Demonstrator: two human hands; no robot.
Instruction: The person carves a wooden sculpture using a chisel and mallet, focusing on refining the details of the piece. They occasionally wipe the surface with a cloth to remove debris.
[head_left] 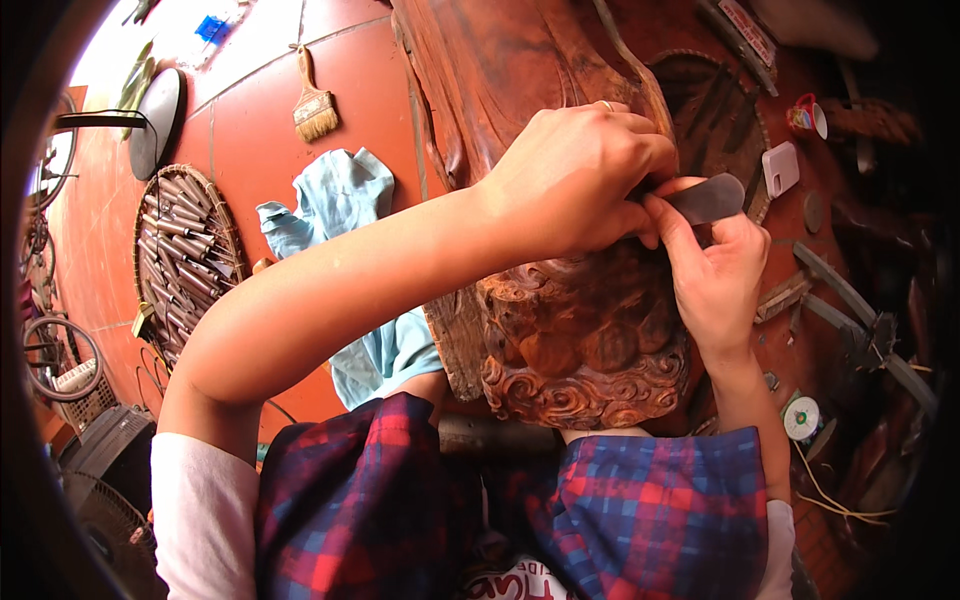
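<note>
A large reddish-brown carved wooden piece, with scrolls and rounded bumps at its near end, stretches away in front of me. Over it, my left hand is closed, its arm reaching across from the left. My right hand meets it at the wood's right side, thumb and fingers pinched together. Between them sits a flat dark grey piece with a rounded end, jutting out to the right. Both hands seem to grip it; its inner end is hidden by my fingers, so its exact kind does not show.
At left lie a basket of wooden-handled carving tools, a light blue cloth and a paintbrush. A fan stands lower left. To the right are a mug, a white rectangular object and wood scraps.
</note>
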